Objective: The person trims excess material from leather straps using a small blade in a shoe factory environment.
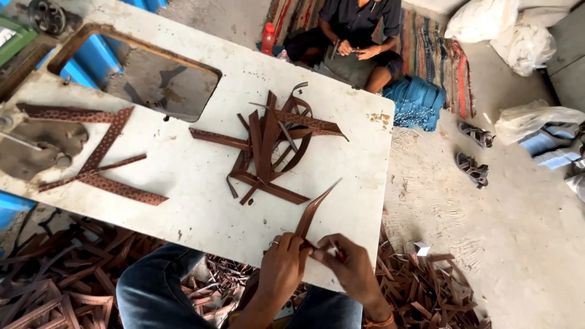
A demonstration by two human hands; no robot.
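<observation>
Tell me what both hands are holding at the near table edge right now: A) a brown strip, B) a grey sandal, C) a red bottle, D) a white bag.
A: the left hand and right hand meet on one end of a brown strip that angles up over the table; the bottle, sandals and bags lie far off.

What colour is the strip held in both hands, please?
Brown; the strip shows best in the head view.
</observation>
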